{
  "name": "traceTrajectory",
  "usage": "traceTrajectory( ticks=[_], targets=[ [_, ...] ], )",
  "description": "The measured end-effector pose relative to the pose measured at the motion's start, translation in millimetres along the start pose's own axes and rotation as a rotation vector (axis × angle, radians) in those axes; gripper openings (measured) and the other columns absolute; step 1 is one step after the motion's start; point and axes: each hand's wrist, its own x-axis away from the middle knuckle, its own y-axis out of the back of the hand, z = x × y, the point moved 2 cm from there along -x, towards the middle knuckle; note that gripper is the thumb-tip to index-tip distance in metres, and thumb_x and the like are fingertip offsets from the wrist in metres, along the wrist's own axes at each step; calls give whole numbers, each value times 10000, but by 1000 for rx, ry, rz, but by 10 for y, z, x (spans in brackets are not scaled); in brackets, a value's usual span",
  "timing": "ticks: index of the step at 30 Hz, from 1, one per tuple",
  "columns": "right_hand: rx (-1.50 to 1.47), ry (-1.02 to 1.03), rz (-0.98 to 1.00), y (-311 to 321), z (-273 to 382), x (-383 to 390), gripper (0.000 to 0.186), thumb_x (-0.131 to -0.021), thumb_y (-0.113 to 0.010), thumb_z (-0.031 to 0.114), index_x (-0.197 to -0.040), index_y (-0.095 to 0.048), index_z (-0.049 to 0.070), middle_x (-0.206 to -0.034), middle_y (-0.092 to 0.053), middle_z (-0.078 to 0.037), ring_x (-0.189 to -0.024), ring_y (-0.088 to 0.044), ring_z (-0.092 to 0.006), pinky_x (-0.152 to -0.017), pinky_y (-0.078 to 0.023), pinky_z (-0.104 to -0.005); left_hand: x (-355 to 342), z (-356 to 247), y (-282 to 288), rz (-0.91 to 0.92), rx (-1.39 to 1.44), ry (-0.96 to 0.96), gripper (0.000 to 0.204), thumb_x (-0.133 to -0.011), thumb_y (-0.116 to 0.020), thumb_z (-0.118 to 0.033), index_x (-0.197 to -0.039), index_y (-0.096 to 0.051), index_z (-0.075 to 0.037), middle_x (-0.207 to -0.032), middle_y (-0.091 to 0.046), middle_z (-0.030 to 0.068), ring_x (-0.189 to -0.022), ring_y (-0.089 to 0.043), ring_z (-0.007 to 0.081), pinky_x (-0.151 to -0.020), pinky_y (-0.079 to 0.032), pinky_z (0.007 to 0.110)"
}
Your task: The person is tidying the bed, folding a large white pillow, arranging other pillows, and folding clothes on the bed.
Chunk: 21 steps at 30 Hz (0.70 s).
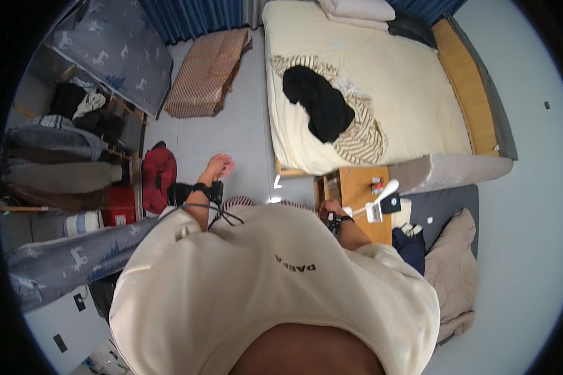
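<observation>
My left hand is held out over the grey floor, its fingers closed around a small pink, crumpled-looking thing whose kind I cannot make out. A dark band with a small device sits on that wrist, with a black cable hanging near it. My right hand is low at the left edge of a wooden bedside cabinet, beside what looks like its open drawer or shelf. Its fingers are mostly hidden, so I cannot see whether they hold anything. A similar device is strapped to the right wrist.
A white lamp and a small red item stand on the cabinet. Ahead is a bed with a black garment. Leftward are a red bag, a clothes rack and a brown checked sheet on the floor.
</observation>
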Motion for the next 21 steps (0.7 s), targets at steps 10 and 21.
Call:
traceTrajectory(
  ticks=[10, 21],
  targets=[
    [1090, 671, -30, -553, 672, -46, 205, -836, -587, 143, -818, -636, -55, -740, -658, -182, -630, -655, -278, -547, -533, -406, -863, -367, 253, 42, 91, 64, 148, -930, -496, -98, -1068, -547, -83, -972, -649, 89, -816, -666, 233, -686, -567, 427],
    [-19, -50, -231, -1786, 1154, -823, 163, -831, -566, 138, -908, -649, 21, -828, -678, -161, -678, -667, -263, -579, -546, -385, -2111, -1885, 1087, 217, 35, 144, 160, -937, -533, -162, -1086, -517, -105, -992, -637, 96, -897, -654, 256, -738, -544, 432]
  ],
)
